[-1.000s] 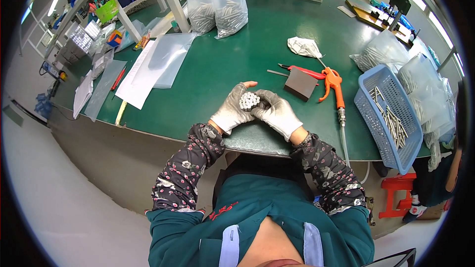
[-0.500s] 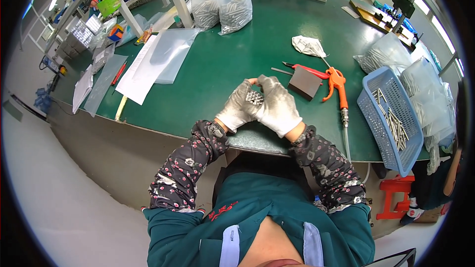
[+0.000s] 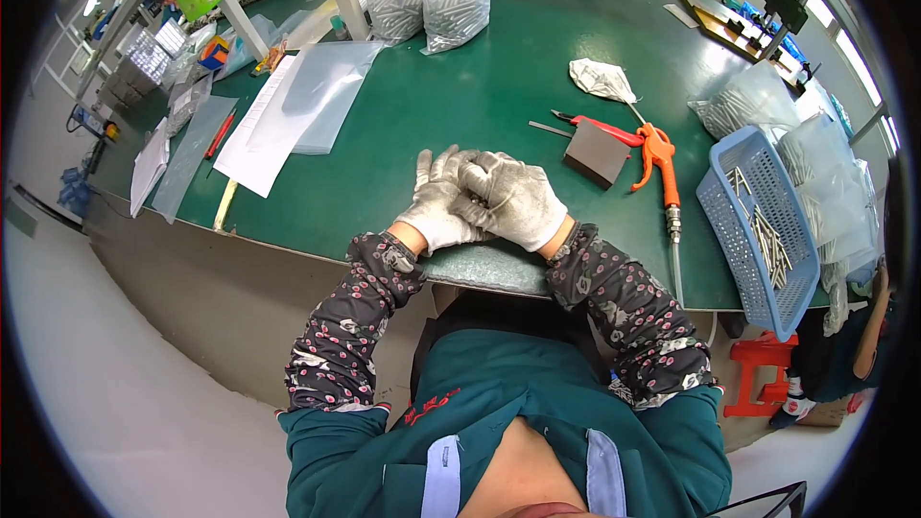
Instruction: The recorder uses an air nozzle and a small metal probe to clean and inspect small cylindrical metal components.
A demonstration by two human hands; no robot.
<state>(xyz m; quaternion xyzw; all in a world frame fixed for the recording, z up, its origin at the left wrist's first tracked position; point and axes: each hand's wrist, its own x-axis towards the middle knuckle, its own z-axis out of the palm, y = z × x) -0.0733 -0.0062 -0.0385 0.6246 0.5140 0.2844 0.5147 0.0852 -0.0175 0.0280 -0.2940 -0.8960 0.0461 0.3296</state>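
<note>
Two gloved hands (image 3: 438, 201) (image 3: 521, 198) overlapping, rods hidden inside grip

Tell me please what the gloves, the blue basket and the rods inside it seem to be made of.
Gloves: probably fabric, matt, as they crease softly; grey areas may be coating or dirt.
Blue basket: likely moulded plastic, slightly glossy, with regular perforations.
Rods: apparently smooth metal, given their silvery shine; which metal, I cannot tell.

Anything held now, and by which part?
Cannot be told: the grey-white gloved right hand overlaps the grey-white gloved left hand, hiding whatever may lie between them.
</note>
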